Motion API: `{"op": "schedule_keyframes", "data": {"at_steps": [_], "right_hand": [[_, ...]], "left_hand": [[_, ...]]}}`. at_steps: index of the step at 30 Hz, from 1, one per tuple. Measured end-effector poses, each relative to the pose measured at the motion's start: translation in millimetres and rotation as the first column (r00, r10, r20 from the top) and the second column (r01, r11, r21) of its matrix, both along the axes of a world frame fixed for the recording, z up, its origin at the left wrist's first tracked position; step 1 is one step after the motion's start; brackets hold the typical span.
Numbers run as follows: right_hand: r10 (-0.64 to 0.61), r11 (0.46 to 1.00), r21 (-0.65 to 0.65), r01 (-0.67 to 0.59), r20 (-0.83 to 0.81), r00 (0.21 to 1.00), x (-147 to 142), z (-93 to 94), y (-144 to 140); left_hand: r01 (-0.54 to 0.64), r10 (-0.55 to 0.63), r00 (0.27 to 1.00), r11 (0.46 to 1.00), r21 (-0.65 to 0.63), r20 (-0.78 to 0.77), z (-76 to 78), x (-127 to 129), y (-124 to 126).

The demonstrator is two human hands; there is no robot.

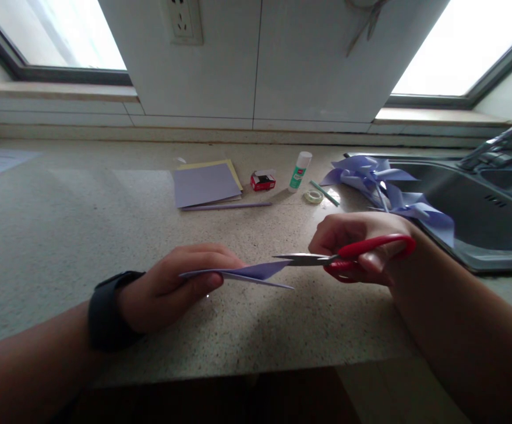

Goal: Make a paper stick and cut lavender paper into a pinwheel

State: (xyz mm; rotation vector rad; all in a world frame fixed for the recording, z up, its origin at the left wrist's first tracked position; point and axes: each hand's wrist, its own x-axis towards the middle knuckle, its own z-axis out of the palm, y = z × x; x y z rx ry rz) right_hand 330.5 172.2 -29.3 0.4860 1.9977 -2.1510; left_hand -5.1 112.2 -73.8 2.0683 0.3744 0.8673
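Observation:
My left hand [180,282] pinches a folded sheet of lavender paper [256,272] between thumb and fingers. The paper is held above the counter, its layers parting toward the right. In my right hand [357,235] is a pair of scissors [311,259] with red handles, my fingers and thumb through the loops. Their blades point left and look nearly closed, with the tips at the paper's upper right edge. Whether the paper lies between the blades I cannot tell.
On the speckled counter [83,229] lie a stack of lavender and yellow paper [207,182], a thin rod [227,206], a small red box [263,180], a glue stick [300,172], a tape roll [313,196] and a green stick [325,193]. Lavender paper pinwheels [371,171] lie beside the metal sink [481,206].

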Motion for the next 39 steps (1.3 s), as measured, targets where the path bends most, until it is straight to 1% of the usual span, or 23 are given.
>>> {"op": "schedule_keyframes", "data": {"at_steps": [3,8,11,13,18,21,25,29,35,39], "right_hand": [[-0.016,0.999,-0.041,0.014,-0.045,0.999,0,-0.7,-1],[-0.049,0.998,-0.051,0.047,-0.053,0.997,0,-1.6,-2],[-0.071,0.996,-0.053,0.068,-0.057,0.996,-1,-0.9,-3],[-0.079,0.996,-0.054,0.076,-0.054,0.995,-2,0.1,-4],[-0.123,0.991,-0.054,0.12,-0.058,0.991,-3,0.5,-7],[-0.145,0.987,-0.08,0.14,-0.054,0.988,-3,-0.9,-8],[-0.156,0.984,-0.099,0.15,-0.055,0.986,-4,-1.4,-8],[-0.203,0.97,-0.137,0.199,-0.016,0.979,-7,-1.8,-9],[-0.22,0.958,-0.174,0.228,0.062,0.974,-10,-4.4,-9],[-0.243,0.954,-0.171,0.246,0.037,0.969,-9,-5.1,-9]], "left_hand": [[-0.037,0.037,0.999,0.999,0.03,0.002,1.8,1,-1],[-0.077,0.076,0.997,0.996,0.032,0.028,4.5,3,-2],[-0.107,0.106,0.994,0.994,0.006,0.025,2.6,1,-3],[-0.12,0.121,0.992,0.992,-0.034,0.021,-0.1,0,-4],[-0.09,0.097,0.993,0.99,-0.109,0.065,-5.8,1,-4],[-0.105,0.119,0.987,0.986,-0.126,0.104,-5.1,3,-5],[-0.146,0.16,0.983,0.979,-0.143,0.085,-1.1,6,-6],[-0.128,0.137,0.987,0.985,-0.113,0.083,0.4,6,-6],[-0.078,0.081,0.995,0.995,-0.06,0.054,0.2,4,-3],[-0.056,0.057,0.998,0.998,-0.034,0.025,1.8,3,-2]]}}
